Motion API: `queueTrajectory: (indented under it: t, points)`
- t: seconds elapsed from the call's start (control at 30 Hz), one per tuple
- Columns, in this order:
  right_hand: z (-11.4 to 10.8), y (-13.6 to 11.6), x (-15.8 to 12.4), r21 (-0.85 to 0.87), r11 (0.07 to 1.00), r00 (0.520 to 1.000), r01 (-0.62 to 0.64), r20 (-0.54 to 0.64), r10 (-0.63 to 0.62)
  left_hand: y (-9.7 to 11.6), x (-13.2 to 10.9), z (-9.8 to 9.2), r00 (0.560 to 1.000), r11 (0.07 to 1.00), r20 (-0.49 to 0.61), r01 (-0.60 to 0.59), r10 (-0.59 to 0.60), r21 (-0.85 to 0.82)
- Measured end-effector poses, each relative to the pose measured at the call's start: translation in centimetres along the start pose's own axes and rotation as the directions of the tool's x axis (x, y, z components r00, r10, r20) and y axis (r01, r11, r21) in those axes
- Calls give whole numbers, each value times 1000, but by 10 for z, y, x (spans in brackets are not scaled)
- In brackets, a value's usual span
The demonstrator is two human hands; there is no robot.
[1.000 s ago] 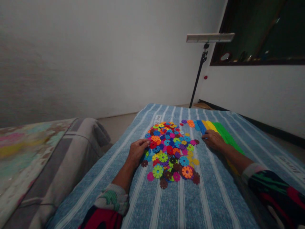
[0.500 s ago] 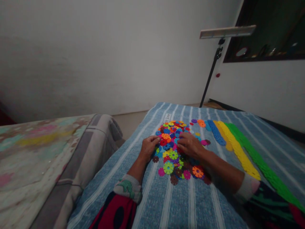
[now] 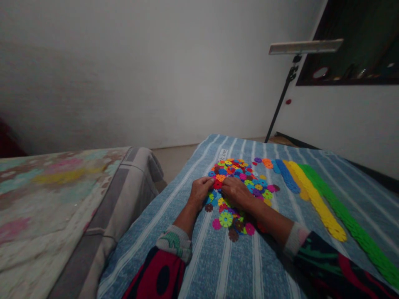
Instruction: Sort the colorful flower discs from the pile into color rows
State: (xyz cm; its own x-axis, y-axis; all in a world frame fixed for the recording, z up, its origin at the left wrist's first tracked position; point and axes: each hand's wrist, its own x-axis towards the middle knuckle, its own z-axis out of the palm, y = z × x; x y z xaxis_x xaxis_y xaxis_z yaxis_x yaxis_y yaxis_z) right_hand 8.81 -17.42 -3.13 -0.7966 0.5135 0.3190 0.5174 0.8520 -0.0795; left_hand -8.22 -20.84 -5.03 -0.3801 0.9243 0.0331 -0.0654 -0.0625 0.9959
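Note:
A pile of small coloured plastic snowflake discs (image 3: 241, 182) lies on a blue striped cloth (image 3: 243, 265). My left hand (image 3: 201, 192) rests at the pile's left edge with its fingers curled onto the discs. My right hand (image 3: 235, 191) lies palm down on the pile's near-left part, fingers bent and meeting the left hand by a red disc (image 3: 217, 185). What the fingers hold, if anything, is hidden. To the right lie rows of joined discs: a blue row (image 3: 286, 176), a yellow row (image 3: 318, 203) and a green row (image 3: 346, 218).
A padded surface with a faded floral cover (image 3: 56, 199) stands to the left, a narrow floor gap between. A light bar on a black stand (image 3: 282, 99) rises beyond the cloth's far edge. A dark window (image 3: 358, 45) is set in the right wall.
My right hand left the blue row on the right, crossed over the pile and met my left hand at the pile's left part. The view has swung slightly left.

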Motion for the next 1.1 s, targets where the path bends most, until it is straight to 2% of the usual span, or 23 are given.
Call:
queueTrajectory:
  t: [0.27, 0.43, 0.53, 0.67, 0.87, 1.0, 1.1]
  points:
    - [-18, 22, -16, 249, 965, 996, -82, -7, 87, 8, -3, 1, 999, 999, -1, 33, -33, -17]
    - [-28, 37, -32, 368, 899, 962, -239, -37, 271, 9, -2, 0, 999, 999, 4, 40, -40, -7]
    - [-37, 56, -45, 397, 855, 927, -333, -27, 373, 11, -1, -1, 999, 998, 3, 54, -54, -15]
    - [-59, 99, -69, 351, 811, 867, -468, 3, 499, 11, 2, -2, 999, 999, 9, 51, -51, -4]
    - [-94, 168, -110, 176, 747, 764, -641, 47, 644, 10, 8, -5, 999, 997, 18, 45, -47, 68]
    - [-99, 192, -129, 78, 709, 712, -701, 129, 690, 13, 7, -5, 998, 995, -10, 67, -67, 74]
    - [-96, 201, -136, 30, 700, 692, -713, 185, 697, 15, 6, -5, 997, 996, -16, 71, -70, 62]
